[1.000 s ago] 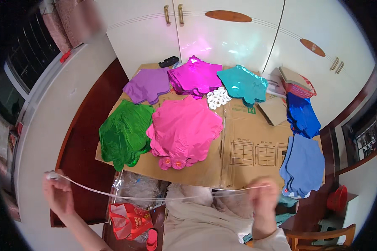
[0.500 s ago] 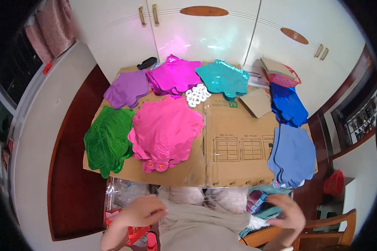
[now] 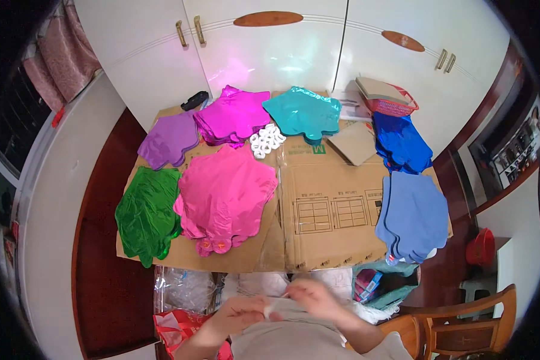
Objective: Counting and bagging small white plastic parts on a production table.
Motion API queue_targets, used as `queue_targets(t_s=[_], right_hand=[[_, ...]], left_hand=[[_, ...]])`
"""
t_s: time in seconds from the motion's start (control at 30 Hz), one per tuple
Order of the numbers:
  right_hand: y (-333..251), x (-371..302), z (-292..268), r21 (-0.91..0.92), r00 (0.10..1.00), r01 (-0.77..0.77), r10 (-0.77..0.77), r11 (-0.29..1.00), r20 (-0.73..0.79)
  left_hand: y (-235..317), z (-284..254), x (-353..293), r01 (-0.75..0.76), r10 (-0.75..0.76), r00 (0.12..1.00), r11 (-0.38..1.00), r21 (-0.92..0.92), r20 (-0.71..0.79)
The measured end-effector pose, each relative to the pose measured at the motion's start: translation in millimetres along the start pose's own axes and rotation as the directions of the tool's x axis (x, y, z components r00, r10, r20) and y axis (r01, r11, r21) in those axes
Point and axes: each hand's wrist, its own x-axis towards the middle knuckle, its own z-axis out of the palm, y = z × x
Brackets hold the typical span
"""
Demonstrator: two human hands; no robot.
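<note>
My left hand (image 3: pixel 241 313) is in front of my lap, below the table's near edge. Its fingers are closed on a small white piece (image 3: pixel 268 310), mostly covered and too blurred to name. Close beside it on the right, my right hand (image 3: pixel 313 298) is smeared by motion, so its grip is unclear. Beyond them on flattened cardboard (image 3: pixel 330 252) lie stacks of flat, shiny foil shapes like uninflated balloons: pink (image 3: pixel 228 198), green (image 3: pixel 147 210), purple (image 3: pixel 168 141), magenta (image 3: pixel 231 114), teal (image 3: pixel 303 114), dark blue (image 3: pixel 401 144) and pale blue (image 3: pixel 415 216). Small white rings (image 3: pixel 266 141) sit between them.
A red basket (image 3: pixel 396 107) with card on it stands at the back right, near a loose grey-brown card (image 3: pixel 354 144). White cabinet doors (image 3: pixel 270 54) rise behind. Clear plastic bags (image 3: pixel 186 291) lie below the table; a wooden chair (image 3: pixel 468 324) stands at right.
My hands have come from far apart to close together before my lap. Thin strands seen earlier near my right hand no longer show clearly. The view has shifted slightly.
</note>
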Motion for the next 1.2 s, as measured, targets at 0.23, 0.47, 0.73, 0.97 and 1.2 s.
queue_targets(t_s=[0.23, 0.47, 0.73, 0.97, 1.2], right_hand=[[-27.9, -1.1, 0.2, -0.478, 0.901, 0.368, -0.432, 0.797, -0.027], [-19.7, -5.0, 5.3, -0.498, 0.845, 0.492, -0.530, 0.714, 0.075], [-30.6, -0.6, 7.1, -0.505, 0.876, 0.449, -0.476, 0.737, 0.083], [-27.1, -2.3, 11.6, -0.491, 0.895, 0.442, -0.410, 0.751, 0.178], [-14.6, -0.8, 13.5, -0.488, 0.899, 0.436, -0.394, 0.756, 0.192]], left_hand=[[-27.3, -6.6, 16.1, -0.327, 0.303, 0.943, 0.775, 0.542, 0.135], [-29.2, -7.4, 18.8, -0.351, 0.353, 0.929, 0.735, 0.581, 0.115], [-37.7, -14.9, 12.5, -0.324, 0.370, 0.926, 0.668, 0.670, 0.079], [-40.4, -8.9, 11.4, -0.303, 0.365, 0.927, 0.595, 0.745, 0.086], [-27.4, -0.5, 15.2, -0.187, 0.424, 0.902, 0.554, 0.811, -0.081]])
